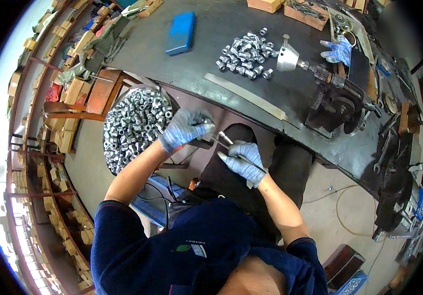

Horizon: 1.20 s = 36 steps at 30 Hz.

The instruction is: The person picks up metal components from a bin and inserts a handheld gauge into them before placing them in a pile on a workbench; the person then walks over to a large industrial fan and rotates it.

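Note:
Both of my hands wear blue-grey knit gloves and meet above my lap, close to the bench's front edge. My left hand (187, 129) is closed in a pinch, with a small shiny metal nut (207, 122) at its fingertips. Closed around a thin, dark rod-like tool (251, 163), my right hand (243, 156) points its tip toward the left hand. Another bright metal piece (223, 134) shows just beyond the right fingers; whether it sits on the tool is unclear. Beside my left forearm stands a round metal pan (173, 98) heaped with metal nuts (135, 125).
On the dark bench (206, 64) lie a pile of nuts (246, 55), a flat metal bar (246, 96) and a blue box (181, 33). A geared fixture (336, 101) and an empty blue glove (338, 50) are at the right. A wooden stool (104, 93) stands left.

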Available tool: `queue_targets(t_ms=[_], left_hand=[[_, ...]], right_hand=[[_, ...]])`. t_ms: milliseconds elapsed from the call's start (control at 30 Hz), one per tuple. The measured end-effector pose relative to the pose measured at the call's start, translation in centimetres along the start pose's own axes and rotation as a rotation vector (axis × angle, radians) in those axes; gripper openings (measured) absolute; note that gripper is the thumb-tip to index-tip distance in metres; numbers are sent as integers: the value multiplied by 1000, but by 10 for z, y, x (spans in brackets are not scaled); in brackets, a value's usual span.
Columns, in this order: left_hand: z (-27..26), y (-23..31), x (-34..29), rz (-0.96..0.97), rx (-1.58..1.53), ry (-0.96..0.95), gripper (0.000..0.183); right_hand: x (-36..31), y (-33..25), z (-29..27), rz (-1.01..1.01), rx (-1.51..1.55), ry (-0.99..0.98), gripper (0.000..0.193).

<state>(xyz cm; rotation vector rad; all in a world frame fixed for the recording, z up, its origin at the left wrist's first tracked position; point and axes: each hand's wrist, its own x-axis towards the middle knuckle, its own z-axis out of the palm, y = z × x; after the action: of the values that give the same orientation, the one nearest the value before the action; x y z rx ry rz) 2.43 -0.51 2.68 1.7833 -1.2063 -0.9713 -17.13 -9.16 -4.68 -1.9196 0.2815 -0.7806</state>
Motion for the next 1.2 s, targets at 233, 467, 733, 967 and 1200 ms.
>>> queue_targets(t_ms=[233,467,733,967,1200], left_hand=[[-3,-7,-2,146,737,269,16],[12,-11,3,197,804,206,17],[42,-6,9,312,524,179,21],[-8,24,80,74,825,345,27],[-42,46,182,59,822,391,37]], right_hand=[[3,-19,-9,-166,38,190,31],[0,-13,1,-74,65,161,23],[11,-11,10,-178,-317,61,25],[7,-14,-17,-137,-342,303,27],[1,4,-3,-116,-312,224,31]])
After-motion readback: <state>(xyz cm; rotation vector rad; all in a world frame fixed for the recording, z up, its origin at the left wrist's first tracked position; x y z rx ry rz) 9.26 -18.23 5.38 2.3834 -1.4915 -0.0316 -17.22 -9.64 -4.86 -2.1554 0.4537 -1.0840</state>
